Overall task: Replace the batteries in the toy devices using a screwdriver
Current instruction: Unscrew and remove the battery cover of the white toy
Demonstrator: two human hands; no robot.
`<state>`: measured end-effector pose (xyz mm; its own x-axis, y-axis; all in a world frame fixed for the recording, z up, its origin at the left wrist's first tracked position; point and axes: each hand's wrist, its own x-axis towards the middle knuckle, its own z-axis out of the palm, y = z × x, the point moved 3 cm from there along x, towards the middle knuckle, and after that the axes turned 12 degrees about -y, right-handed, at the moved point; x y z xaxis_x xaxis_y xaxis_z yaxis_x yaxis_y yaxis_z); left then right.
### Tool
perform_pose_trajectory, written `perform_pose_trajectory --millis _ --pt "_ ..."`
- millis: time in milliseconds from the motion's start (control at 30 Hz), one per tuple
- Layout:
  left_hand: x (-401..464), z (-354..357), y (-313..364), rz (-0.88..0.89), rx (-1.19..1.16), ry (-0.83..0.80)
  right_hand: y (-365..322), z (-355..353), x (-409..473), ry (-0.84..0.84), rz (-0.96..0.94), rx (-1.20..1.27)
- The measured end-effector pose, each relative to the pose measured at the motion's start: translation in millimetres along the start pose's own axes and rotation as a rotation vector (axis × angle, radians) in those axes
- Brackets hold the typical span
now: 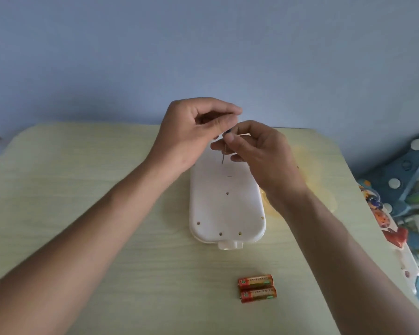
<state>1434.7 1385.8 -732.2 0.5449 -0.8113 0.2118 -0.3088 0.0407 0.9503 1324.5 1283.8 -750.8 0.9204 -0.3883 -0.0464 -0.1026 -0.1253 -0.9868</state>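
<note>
A white toy device (226, 209) lies back side up in the middle of the table, with several small screw holes showing. Above its far end, both hands hold a small screwdriver (223, 155) nearly upright, tip down just over the toy's back. My left hand (198, 131) pinches the top of the handle. My right hand (259, 151) pinches it lower down, by the thin metal shaft. The handle is mostly hidden by fingers. Two red-orange batteries (257, 288) lie side by side near the table's front.
The pale wooden table (82, 189) reaches a blue wall at the back. A colourful patterned play mat and toy frame (411, 189) sit off the right edge. A faint yellowish patch lies on the table right of the toy.
</note>
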Motion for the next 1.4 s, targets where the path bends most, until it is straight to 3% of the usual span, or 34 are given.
perform_pose_trajectory --millis 600,1267,1400 --pt "36 -3 -32 0.008 -0.054 -0.008 20 -9 41 0.111 -0.065 -0.115" --pt "33 -5 -34 0.059 0.000 -0.002 19 -7 37 0.106 -0.077 -0.125" --pt "32 -3 -31 0.065 0.039 -0.066 16 -7 36 0.074 -0.075 -0.153"
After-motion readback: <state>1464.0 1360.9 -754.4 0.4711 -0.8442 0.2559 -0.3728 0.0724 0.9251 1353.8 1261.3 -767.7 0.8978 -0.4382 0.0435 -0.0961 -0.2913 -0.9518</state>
